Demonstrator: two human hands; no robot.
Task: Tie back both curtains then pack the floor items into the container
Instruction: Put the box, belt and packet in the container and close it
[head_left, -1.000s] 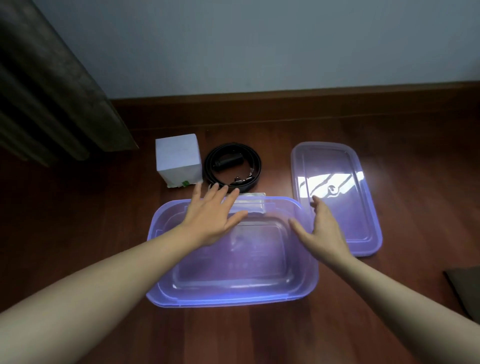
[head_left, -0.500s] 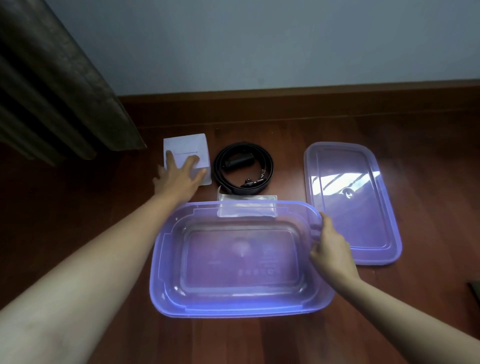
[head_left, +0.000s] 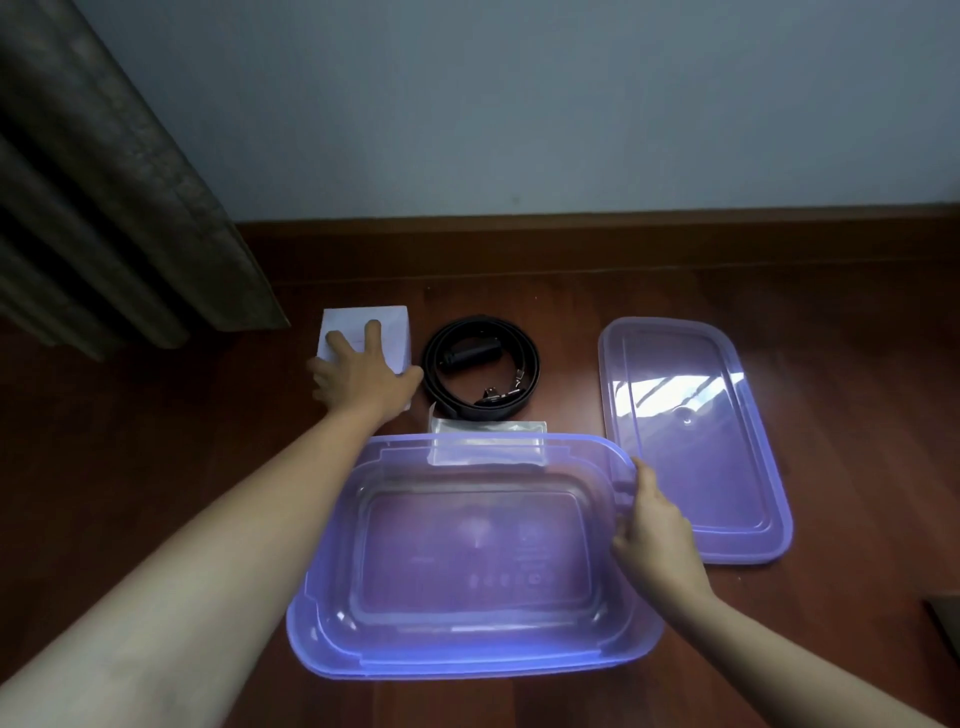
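Far out beyond the left hand hangs a dark grey pleated fabric curtain, its hem just short of the red-brown wooden floor. The left hand is laid over the small white cardboard box, fingers spread across the top, thumb against the side nearest the belt, so it appears to grip the box from above. The box is probably light and stiff with smooth faces. A squeeze across two opposite sides should lift it, though too hard a squeeze could dent the card.

Just beyond the thumb lies a black leather belt coiled in a flat ring with its metal buckle inside. It is limp and likely to spring loose, so it is best taken across the whole coil.

Between the two hands, a small clear plastic packet lies flat with its near edge behind the far rim of the container. It is thin and slippery, so an edge pinch would suit it.

The translucent purple plastic rectangular container sits open and empty on the floor, nearer the body than the left hand. The right hand grips its right rim, fingers curled over the edge, steadying it. The wall is light and flexes a little.

Just outside the right hand rests the matching translucent purple plastic lid, flat on the floor.
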